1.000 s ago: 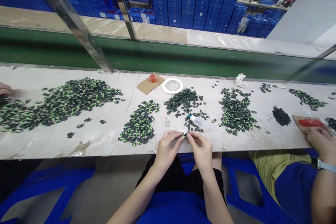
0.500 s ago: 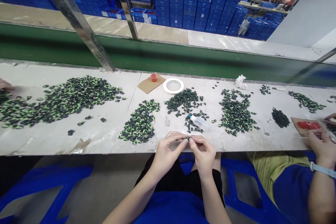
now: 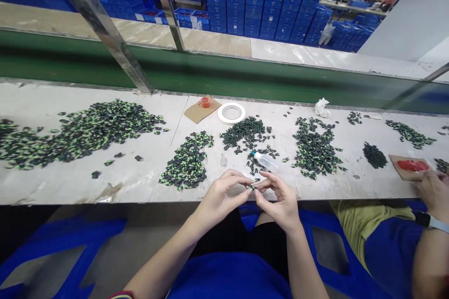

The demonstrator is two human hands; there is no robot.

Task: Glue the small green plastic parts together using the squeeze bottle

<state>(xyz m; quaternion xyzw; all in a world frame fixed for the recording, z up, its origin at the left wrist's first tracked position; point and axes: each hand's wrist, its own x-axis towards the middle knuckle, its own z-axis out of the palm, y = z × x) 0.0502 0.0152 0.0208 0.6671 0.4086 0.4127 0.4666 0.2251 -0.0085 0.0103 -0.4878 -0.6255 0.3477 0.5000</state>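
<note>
A tiny black-and-green part [image 3: 251,187] is between my hands, just above the table's front edge. My left hand [image 3: 221,196] pinches it between thumb and fingertips. From the other side my right hand [image 3: 280,201] has its thumb and a finger at the part, while its index finger is lifted off. A small squeeze bottle [image 3: 267,162] with a blue tip lies just beyond my fingers, on loose dark parts. A heap of black-and-green parts [image 3: 185,161] lies left of my hands, another similar heap [image 3: 315,149] lies to the right, and a dark pile [image 3: 243,131] lies ahead.
A tape roll [image 3: 231,113] and a red cup [image 3: 205,102] on cardboard [image 3: 194,113] stand toward the back. A large heap [image 3: 94,126] covers the left side. At right, a co-worker's hand [image 3: 435,189] is near red pieces on cardboard [image 3: 407,174]. A green strip [image 3: 224,72] runs behind.
My right hand has shifted slightly right and its index finger has lifted away from the part. The co-worker's hands at right have moved, and the hand at far left has left the view.
</note>
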